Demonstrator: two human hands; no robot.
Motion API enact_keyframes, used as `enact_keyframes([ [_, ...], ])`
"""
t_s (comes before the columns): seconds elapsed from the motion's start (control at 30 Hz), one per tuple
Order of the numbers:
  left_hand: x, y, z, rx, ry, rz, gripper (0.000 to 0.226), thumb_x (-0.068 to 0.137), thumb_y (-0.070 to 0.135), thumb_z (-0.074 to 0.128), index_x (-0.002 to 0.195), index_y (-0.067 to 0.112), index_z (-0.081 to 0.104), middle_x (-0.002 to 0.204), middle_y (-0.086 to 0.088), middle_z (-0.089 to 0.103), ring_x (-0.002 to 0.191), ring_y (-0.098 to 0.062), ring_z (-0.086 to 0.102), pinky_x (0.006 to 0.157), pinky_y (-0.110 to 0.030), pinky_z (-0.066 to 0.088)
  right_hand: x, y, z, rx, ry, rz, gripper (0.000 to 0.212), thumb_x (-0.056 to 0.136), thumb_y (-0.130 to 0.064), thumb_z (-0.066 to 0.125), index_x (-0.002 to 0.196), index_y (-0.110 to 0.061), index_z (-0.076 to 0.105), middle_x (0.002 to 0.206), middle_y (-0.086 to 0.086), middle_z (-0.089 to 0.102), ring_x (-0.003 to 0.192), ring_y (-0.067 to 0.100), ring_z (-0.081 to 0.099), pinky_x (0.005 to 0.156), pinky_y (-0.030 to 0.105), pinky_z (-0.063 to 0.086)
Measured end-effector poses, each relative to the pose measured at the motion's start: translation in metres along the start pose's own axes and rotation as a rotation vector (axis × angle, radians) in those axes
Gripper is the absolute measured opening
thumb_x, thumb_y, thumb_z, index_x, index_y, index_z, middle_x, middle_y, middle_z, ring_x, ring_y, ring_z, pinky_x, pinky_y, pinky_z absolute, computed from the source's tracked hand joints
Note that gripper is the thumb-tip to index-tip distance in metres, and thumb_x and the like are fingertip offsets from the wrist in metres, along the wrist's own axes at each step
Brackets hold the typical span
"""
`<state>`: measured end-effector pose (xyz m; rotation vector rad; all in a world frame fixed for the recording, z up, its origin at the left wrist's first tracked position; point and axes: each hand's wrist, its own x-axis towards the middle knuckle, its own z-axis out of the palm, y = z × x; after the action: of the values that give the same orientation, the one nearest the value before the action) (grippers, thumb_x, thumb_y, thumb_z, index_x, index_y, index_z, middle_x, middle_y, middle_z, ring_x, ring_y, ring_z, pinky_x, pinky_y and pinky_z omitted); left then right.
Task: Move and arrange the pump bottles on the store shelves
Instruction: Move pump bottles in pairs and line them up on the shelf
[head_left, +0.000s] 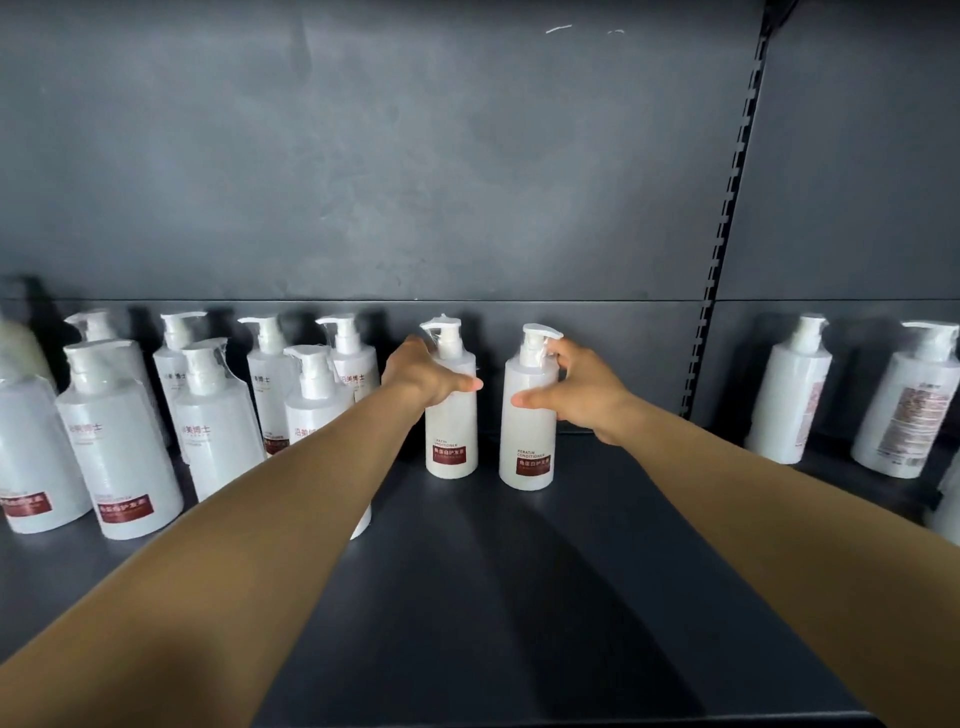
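Note:
Two white pump bottles with dark red labels stand upright near the back of the dark shelf (519, 597). My left hand (423, 376) grips the left bottle (451, 436) around its shoulder, thumb across the front. My right hand (576, 392) grips the right bottle (527, 441) at its shoulder, thumb on the front and fingers up by the pump neck. A small gap separates the two bottles.
Several more white pump bottles (122, 447) stand in two rows on the left of the shelf. Beyond a slotted black upright (727, 234), two bottles (789, 400) stand in the right bay. Dark back panel behind.

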<state>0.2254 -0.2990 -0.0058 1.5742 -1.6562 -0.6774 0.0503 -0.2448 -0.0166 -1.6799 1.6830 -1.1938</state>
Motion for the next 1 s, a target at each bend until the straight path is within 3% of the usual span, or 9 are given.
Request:
enact_keyframes([
  [0.2,0.003,-0.001,0.001,0.013,-0.003,0.020,0.081,0.068,0.032,0.082,0.134,0.010,0.041,0.131,-0.005,0.053,0.121,-0.024,0.052,0.096,-0.030,0.041,0.010,0.003,0.002,-0.001,-0.005,0.000,0.064,0.071,-0.016,0.082,0.126,-0.021,0.050,0.114,-0.001,0.061,0.106,0.019,0.060,0.090,0.040,0.053],
  [0.4,-0.003,0.009,-0.011,-0.111,-0.088,0.036,0.044,0.076,0.009,0.075,0.116,0.001,0.058,0.098,-0.005,0.058,0.089,-0.017,0.055,0.077,-0.024,0.040,0.013,-0.003,-0.003,0.096,-0.067,0.046,0.063,0.072,-0.004,0.078,0.127,-0.019,0.051,0.115,0.002,0.061,0.108,0.022,0.060,0.088,0.047,0.054],
  [0.73,0.006,0.004,-0.010,-0.104,-0.045,0.064,0.043,0.070,0.011,0.081,0.109,0.005,0.064,0.100,-0.004,0.063,0.088,-0.017,0.057,0.077,-0.024,0.041,0.025,0.004,-0.003,0.071,-0.070,0.028,0.069,0.071,-0.007,0.080,0.133,-0.017,0.050,0.121,0.002,0.061,0.111,0.021,0.059,0.095,0.045,0.050],
  [1.0,0.010,0.002,-0.011,-0.126,-0.054,0.068,0.046,0.067,0.009,0.082,0.109,0.003,0.065,0.103,-0.005,0.065,0.088,-0.016,0.058,0.078,-0.022,0.041,0.027,0.007,-0.003,0.106,-0.095,0.025,0.066,0.074,-0.005,0.077,0.132,-0.016,0.049,0.120,0.003,0.060,0.110,0.022,0.060,0.090,0.045,0.053],
])
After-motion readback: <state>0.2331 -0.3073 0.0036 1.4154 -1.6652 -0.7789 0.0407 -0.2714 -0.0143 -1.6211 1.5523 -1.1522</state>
